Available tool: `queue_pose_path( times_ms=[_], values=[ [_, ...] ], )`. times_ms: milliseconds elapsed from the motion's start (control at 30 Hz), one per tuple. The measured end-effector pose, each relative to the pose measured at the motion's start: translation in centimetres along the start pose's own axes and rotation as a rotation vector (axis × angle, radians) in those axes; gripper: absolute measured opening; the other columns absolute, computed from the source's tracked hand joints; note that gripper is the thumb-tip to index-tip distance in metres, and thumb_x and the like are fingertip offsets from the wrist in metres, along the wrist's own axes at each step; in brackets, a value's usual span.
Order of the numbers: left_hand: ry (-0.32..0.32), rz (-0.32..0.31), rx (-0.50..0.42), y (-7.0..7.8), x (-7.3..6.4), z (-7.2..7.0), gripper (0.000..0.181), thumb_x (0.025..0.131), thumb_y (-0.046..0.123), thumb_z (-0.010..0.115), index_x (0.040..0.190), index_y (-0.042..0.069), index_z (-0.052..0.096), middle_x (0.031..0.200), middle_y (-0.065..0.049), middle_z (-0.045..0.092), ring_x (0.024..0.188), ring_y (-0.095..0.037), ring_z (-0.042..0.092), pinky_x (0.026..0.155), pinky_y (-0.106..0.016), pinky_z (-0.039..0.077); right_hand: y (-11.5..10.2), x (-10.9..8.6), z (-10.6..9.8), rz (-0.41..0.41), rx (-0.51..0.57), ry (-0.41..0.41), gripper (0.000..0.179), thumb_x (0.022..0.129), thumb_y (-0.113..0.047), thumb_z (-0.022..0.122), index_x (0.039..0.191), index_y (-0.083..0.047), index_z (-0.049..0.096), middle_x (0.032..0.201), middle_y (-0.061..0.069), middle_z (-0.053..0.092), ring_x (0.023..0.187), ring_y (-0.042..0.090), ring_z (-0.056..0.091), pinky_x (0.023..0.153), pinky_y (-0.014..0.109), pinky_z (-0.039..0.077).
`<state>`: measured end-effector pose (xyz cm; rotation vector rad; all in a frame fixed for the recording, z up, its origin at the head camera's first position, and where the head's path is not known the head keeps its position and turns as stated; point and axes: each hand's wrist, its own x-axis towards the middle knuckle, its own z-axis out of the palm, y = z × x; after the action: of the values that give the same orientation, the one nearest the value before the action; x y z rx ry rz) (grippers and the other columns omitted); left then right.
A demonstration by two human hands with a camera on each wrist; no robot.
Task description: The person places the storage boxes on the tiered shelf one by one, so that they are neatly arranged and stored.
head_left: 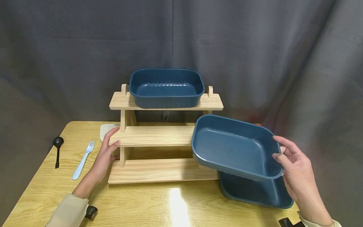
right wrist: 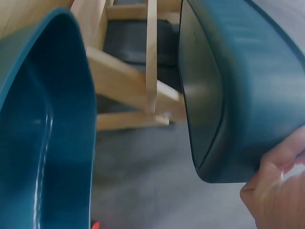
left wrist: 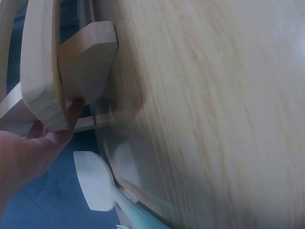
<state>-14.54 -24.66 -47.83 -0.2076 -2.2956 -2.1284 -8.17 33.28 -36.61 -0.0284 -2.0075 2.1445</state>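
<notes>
A three-tier wooden shelf rack (head_left: pixel 158 136) stands on the table. Its middle board's left end is gripped by my left hand (head_left: pixel 103 157), which the left wrist view shows with the fingers around the wood. At the right, my right hand (head_left: pixel 297 171) pinches the short side of a dark blue rectangular bin (head_left: pixel 232 148). This bin is tilted in the air, its left end in front of the middle board's right part; contact there I cannot tell. Underneath it, a second blue bin (head_left: pixel 255 192) is partly hidden on the table. A third blue bin (head_left: pixel 167 90) sits on the top board.
Left of the rack lie a black spoon (head_left: pixel 58 143), a light blue fork (head_left: pixel 83 160) and a white-headed spatula (head_left: pixel 106 130), partly hidden. Something red (head_left: pixel 258 125) peeks out behind the held bin. A grey curtain (head_left: pixel 170 37) hangs behind the table (head_left: pixel 136 205).
</notes>
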Motion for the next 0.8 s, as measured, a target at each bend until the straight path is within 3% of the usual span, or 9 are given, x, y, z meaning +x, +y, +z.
queue_pose_path(
  times_ms=[100, 300, 800],
  values=[
    [-0.001, -0.001, 0.002, 0.0, -0.1, 0.0, 0.058, 0.12, 0.034, 0.04, 0.175, 0.031, 0.019, 0.173, -0.006, 0.014, 0.135, -0.029, 0.043, 0.096, -0.047, 0.049, 0.0, 0.1, 1.5, -0.031, 0.012, -0.024, 0.052, 0.102, 0.018, 0.058, 0.147, -0.009, 0.064, 0.095, 0.003, 0.059, 0.064, 0.007, 0.055, 0.049, 0.015, 0.046],
    [0.001, -0.003, 0.002, 0.0, 0.0, 0.1, 0.058, 0.12, 0.035, 0.04, 0.175, 0.033, 0.019, 0.173, -0.006, 0.013, 0.137, -0.031, 0.041, 0.097, -0.05, 0.046, 0.0, 0.3, 4.2, -0.046, -0.073, -0.035, 0.05, 0.104, 0.012, 0.06, 0.149, -0.009, 0.063, 0.099, 0.005, 0.056, 0.077, 0.012, 0.055, 0.051, 0.018, 0.05],
    [0.001, 0.021, -0.001, -0.2, 0.0, 0.1, 0.06, 0.12, 0.034, 0.041, 0.175, 0.028, 0.018, 0.174, -0.005, 0.011, 0.134, -0.031, 0.045, 0.096, -0.049, 0.048, 0.7, 1.2, 9.3, 0.051, -0.172, -0.036, 0.049, 0.104, 0.003, 0.066, 0.151, -0.009, 0.061, 0.101, 0.009, 0.054, 0.064, 0.014, 0.05, 0.057, 0.021, 0.053]
  ],
)
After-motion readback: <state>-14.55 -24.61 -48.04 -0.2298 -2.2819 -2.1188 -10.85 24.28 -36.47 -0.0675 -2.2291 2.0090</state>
